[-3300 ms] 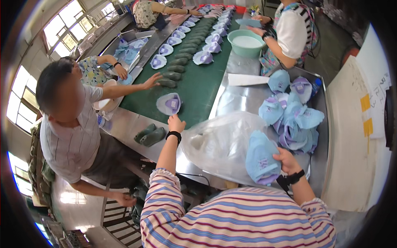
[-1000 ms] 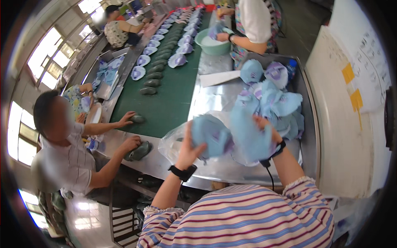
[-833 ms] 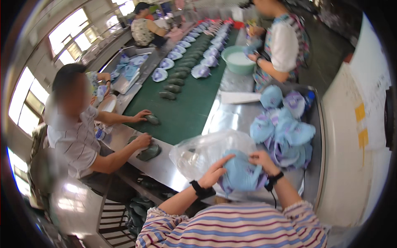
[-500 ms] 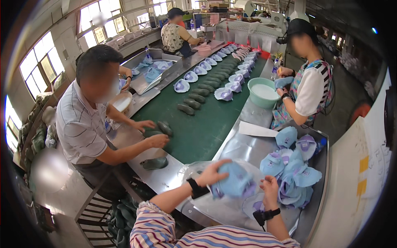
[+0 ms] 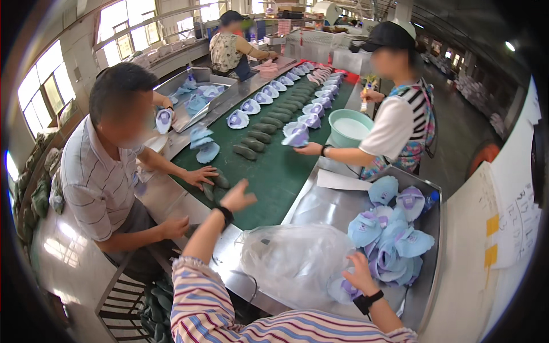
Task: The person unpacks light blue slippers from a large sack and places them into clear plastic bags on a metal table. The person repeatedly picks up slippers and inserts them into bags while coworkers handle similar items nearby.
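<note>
My left hand [image 5: 239,197] reaches out over the near end of the green belt [image 5: 269,197], open and holding nothing. Farther off, light-blue fabric shoe uppers [image 5: 205,147] appear by the belt's left side; whether they are in the air or lying down I cannot tell. My right hand [image 5: 361,275] is open, fingers apart, beside a heap of blue and lilac uppers [image 5: 394,246] in the metal tray [image 5: 437,251]. A crumpled clear plastic bag [image 5: 294,251] lies between my arms. One lilac-and-blue upper [image 5: 341,290] sits just left of my right hand.
Dark green shoe lasts [image 5: 260,137] run along the belt between rows of uppers [image 5: 250,107]. A person at left [image 5: 103,171] touches lasts near my left hand. Another at right [image 5: 400,97] holds an upper [image 5: 296,139] and a brush beside a green basin [image 5: 350,127].
My left hand has let go of the blue uppers and moved left and forward; they appear across the belt. My right hand lowered slightly. The right co-worker now extends an upper over the belt.
</note>
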The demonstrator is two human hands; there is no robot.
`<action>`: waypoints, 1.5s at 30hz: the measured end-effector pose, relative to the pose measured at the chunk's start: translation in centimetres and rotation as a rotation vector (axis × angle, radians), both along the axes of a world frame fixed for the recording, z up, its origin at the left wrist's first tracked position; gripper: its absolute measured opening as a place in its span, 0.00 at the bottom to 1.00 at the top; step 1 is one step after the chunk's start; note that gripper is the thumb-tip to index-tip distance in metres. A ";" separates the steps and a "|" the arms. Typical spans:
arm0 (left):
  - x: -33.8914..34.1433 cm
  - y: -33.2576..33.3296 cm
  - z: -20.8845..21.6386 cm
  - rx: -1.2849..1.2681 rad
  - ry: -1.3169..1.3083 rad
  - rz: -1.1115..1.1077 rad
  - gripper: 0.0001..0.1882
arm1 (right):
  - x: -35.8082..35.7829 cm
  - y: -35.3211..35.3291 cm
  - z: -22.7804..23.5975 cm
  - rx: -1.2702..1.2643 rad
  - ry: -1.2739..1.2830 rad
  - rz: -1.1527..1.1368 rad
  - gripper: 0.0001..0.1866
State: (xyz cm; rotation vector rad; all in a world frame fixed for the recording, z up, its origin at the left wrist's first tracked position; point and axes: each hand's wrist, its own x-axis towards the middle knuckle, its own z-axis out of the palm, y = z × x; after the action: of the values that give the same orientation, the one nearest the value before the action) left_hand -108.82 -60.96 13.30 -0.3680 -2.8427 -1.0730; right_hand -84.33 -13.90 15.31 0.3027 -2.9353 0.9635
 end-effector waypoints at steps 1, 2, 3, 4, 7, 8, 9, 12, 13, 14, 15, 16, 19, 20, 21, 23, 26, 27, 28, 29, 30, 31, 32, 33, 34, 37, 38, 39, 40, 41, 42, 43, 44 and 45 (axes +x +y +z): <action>3.0 2.1 -2.9 -0.207 -0.153 -0.050 0.52 | -0.1 0.0 -0.1 0.069 0.002 0.027 0.27; 7.0 4.9 -3.6 -0.574 -0.250 -0.055 0.61 | -0.2 0.1 -0.4 0.131 0.004 0.050 0.27; 10.4 5.4 -6.9 -0.612 -0.141 -0.131 0.64 | -0.1 -0.1 -0.8 0.186 0.009 0.085 0.28; 12.4 5.8 -9.5 -0.297 -0.557 -0.201 0.58 | -0.9 0.3 -2.6 0.140 -0.080 0.225 0.28; 17.3 10.4 -10.6 -0.352 -0.551 -0.319 0.40 | 0.8 2.5 -8.0 0.096 -0.332 0.533 0.29; 18.6 11.1 -11.1 -0.360 -0.591 -0.290 0.33 | 0.3 2.7 -7.4 0.156 -0.356 0.648 0.29; 19.2 10.0 -13.2 -0.385 -0.433 -0.358 0.25 | 0.0 2.5 -7.1 0.217 -0.354 0.662 0.26; 21.6 8.7 -4.2 0.480 -0.436 0.089 0.10 | 1.6 5.7 -4.8 -0.030 -0.380 0.486 0.25; 22.2 6.8 -2.4 0.963 -0.414 0.225 0.08 | 1.6 6.4 -4.1 0.073 -0.454 0.522 0.26; 21.9 7.0 -0.5 1.065 -0.349 0.279 0.08 | 2.4 7.9 -3.9 0.181 -0.526 0.524 0.26; 21.4 8.0 1.8 1.175 -0.273 0.326 0.10 | 3.7 10.2 -6.5 0.208 -0.479 0.532 0.27; 22.0 9.2 4.1 1.130 -0.219 0.377 0.12 | 3.9 10.4 -7.7 0.271 -0.493 0.602 0.28; 25.9 8.8 1.1 0.966 -0.226 0.283 0.10 | 4.2 7.3 -9.2 0.511 -0.398 0.672 0.35; 27.1 8.8 -1.0 0.724 -0.339 0.332 0.11 | 4.9 6.1 -8.0 0.565 -0.445 0.586 0.39; 28.2 12.0 -0.6 0.738 -0.301 0.239 0.14 | 5.3 5.5 -7.5 0.630 -0.398 0.539 0.42; 30.3 13.9 -2.7 0.828 -0.435 0.195 0.15 | 5.5 4.8 -5.4 0.696 -0.318 0.525 0.44; 32.7 15.3 -3.4 1.065 -0.450 0.414 0.15 | 5.1 4.8 -6.2 0.648 -0.260 0.491 0.38; 33.2 17.2 0.0 1.148 -0.396 0.514 0.13 | 5.0 5.4 -7.1 0.622 -0.263 0.459 0.35; 33.7 16.5 0.5 1.161 -0.252 0.586 0.13 | 4.5 5.5 -7.2 0.596 -0.300 0.458 0.29; 34.5 15.1 0.2 1.133 -0.071 0.660 0.14 | 4.0 5.5 -7.1 0.568 -0.337 0.455 0.24; 35.3 13.6 -0.2 1.074 0.105 0.729 0.15 | 3.5 5.5 -7.0 0.540 -0.374 0.452 0.20; 35.7 13.5 1.2 1.030 0.241 0.790 0.15 | 3.3 5.9 -6.9 0.520 -0.176 0.430 0.10; 36.6 13.8 2.6 1.158 0.239 0.815 0.17 | 2.7 6.4 -6.7 0.574 0.050 0.383 0.10; 37.2 14.8 4.5 1.181 0.272 0.863 0.16 | 1.9 6.5 -6.3 0.612 0.278 0.347 0.09; 37.9 15.7 5.9 1.198 0.292 0.906 0.16 | 1.1 6.9 -5.7 0.619 0.335 0.246 0.09; 38.5 10.5 0.5 0.798 0.160 0.693 0.12 | -1.1 8.0 -3.5 0.540 0.009 0.057 0.30; 39.1 16.4 7.5 1.180 -0.075 0.783 0.09 | 0.4 6.8 0.0 0.624 -0.036 0.149 0.49; 39.3 16.0 6.6 1.083 -0.067 0.440 0.06 | 0.8 5.7 0.8 0.525 -0.010 0.233 0.54; 39.2 16.7 8.0 0.745 -0.204 0.270 0.08 | 1.2 4.8 1.1 0.438 0.008 0.300 0.59; 39.5 17.6 9.6 0.558 -0.362 0.149 0.10 | 1.9 3.0 1.6 0.348 0.027 0.354 0.59; 40.1 17.7 9.3 0.468 -0.375 -0.039 0.12 | 2.9 0.6 2.7 0.260 0.049 0.414 0.59; 40.9 17.7 9.0 0.393 -0.377 -0.221 0.15 | 3.9 -1.5 4.1 0.184 0.070 0.480 0.60; 41.1 17.2 7.8 0.423 -0.234 -0.487 0.18 | 5.5 -3.8 5.8 0.231 0.058 0.611 0.56; 39.8 18.6 9.7 0.451 -0.196 -0.638 0.19 | 5.1 -4.4 1.6 0.199 0.236 0.689 0.50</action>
State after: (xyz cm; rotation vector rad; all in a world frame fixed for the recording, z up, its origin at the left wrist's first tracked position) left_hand -69.06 -42.32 22.96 -1.2262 -2.5574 -1.8922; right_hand -79.27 -18.33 16.86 1.3911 -2.7247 0.5969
